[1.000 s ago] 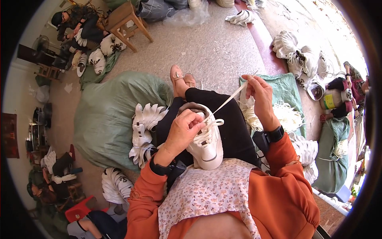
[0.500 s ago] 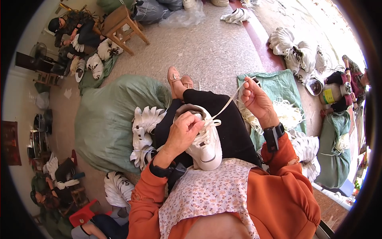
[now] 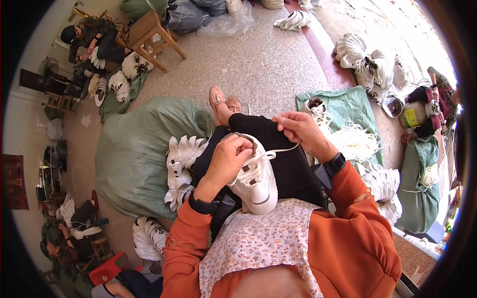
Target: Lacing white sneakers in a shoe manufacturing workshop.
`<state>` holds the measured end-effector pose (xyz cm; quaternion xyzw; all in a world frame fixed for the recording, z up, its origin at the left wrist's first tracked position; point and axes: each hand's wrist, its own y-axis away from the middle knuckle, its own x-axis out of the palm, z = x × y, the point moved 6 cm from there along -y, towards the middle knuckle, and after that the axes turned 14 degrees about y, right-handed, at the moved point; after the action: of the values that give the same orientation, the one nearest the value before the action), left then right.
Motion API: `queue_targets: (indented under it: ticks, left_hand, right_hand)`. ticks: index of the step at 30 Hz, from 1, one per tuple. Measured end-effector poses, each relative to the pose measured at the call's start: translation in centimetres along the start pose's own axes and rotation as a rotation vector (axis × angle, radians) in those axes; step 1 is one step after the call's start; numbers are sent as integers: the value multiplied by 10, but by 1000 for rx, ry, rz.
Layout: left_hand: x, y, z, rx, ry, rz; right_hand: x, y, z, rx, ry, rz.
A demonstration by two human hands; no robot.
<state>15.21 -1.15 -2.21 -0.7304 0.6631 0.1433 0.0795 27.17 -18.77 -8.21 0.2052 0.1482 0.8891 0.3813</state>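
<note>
A white sneaker [image 3: 261,191] lies on my lap with its toe pointing toward me and its opening away. My left hand [image 3: 226,161] is closed on the sneaker's upper edge near the opening, fingers curled over the collar. From the sneaker's eyelets a cream shoelace [image 3: 284,149] runs to the right, up to my right hand [image 3: 304,131]. That hand is closed in a pinch to the right of the sneaker; the lace passes beneath its fingers, and its very tip is hard to see. Some looped lace lies across the sneaker's tongue.
Bundled white shoe pieces [image 3: 177,169] rest beside my left leg, next to a large green sack [image 3: 144,149]. At right, a green cloth [image 3: 348,107] bears a heap of cream laces [image 3: 355,141]. A wooden stool [image 3: 149,37] stands far left. Other people sit around the room.
My right hand has come down and left toward the sneaker, and the lace that was pulled up taut now hangs lower. My left hand stays at the collar.
</note>
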Motion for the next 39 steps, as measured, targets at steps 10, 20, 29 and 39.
queue_targets:
  ticks: [10, 20, 29, 39]
  left_hand:
    - [3, 3, 6, -26, 110, 29]
    - [4, 4, 7, -49, 96, 26]
    - [5, 5, 8, -36, 163, 21]
    - [4, 6, 8, -41, 164, 44]
  right_hand:
    - [39, 18, 3, -4, 562, 290]
    - [66, 29, 29, -453, 1328, -2]
    - [78, 39, 27, -532, 1413, -100]
    - [51, 18, 16, -138, 859, 264]
